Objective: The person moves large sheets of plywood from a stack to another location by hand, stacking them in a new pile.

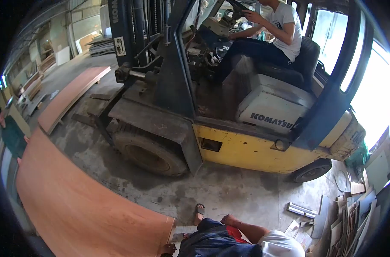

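A large reddish-brown plywood sheet (87, 192) stretches from the lower middle of the view to the far left. At its near corner, my left hand (169, 249) grips the edge, partly cut off by the bottom of the frame. My right hand (230, 220) hangs loosely closed beside my thigh, with nothing visible in it. A co-worker in a dark green shirt (13, 135) stands at the far end of the sheet, both hands at its edge.
Across from me stands a yellow Komatsu forklift (242, 150) with a person in a white shirt (285, 30) seated in it. Another plywood stack (75, 92) lies near its forks. Scrap boards (353, 222) lean at the right, beside metal pieces (302, 210) on the floor.
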Available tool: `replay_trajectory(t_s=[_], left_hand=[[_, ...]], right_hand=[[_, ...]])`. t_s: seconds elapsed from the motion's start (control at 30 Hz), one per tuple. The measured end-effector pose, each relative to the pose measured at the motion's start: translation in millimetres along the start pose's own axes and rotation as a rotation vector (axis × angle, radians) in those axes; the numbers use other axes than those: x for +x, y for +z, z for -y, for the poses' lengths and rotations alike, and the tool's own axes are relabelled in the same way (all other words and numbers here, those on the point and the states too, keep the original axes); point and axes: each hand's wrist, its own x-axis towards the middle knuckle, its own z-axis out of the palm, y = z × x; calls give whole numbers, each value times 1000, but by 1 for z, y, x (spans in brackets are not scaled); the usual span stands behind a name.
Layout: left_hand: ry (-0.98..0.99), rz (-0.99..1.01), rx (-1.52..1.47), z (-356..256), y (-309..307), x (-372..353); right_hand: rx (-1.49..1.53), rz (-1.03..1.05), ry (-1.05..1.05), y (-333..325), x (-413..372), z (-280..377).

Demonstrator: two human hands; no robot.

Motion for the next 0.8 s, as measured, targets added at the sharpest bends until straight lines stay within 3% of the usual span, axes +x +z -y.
replay_trajectory(t_s=[0.07,0.13,0.17,0.3,0.37,0.4,0.43,0.47,0.57,0.67,0.73,0.8], left_hand=[[-29,38,36,1,9,1],[-427,-17,-1597,5,29,1],[-427,-16,-1596,7,32,1],[-517,-56,-1548,-8,7,-14],[-542,-69,-1537,-9,-1,-17],[-271,10,-792,-6,-7,-14],[-1,80,-45,0,-3,-8],[0,82,-43,2,4,-4],[98,78,120,6,18,1],[-4,196,38,-7,8,-10],[-431,5,-1565,-8,18,-19],[-499,-8,-1676,-10,6,-22]], right_hand=[[-301,64,-195,-38,-29,44],[-428,83,-226,-38,-27,47],[-557,100,-257,-39,-27,50],[-621,148,-231,-42,-27,58],[-390,143,-75,-45,-31,62],[-389,143,-76,-45,-31,63],[-193,97,71,-41,-29,59],[6,50,219,-37,-28,56],[83,-10,124,-23,-25,34],[131,-29,232,-22,-38,35],[59,-25,186,-16,-42,17],[-12,-18,129,-22,-47,17]])
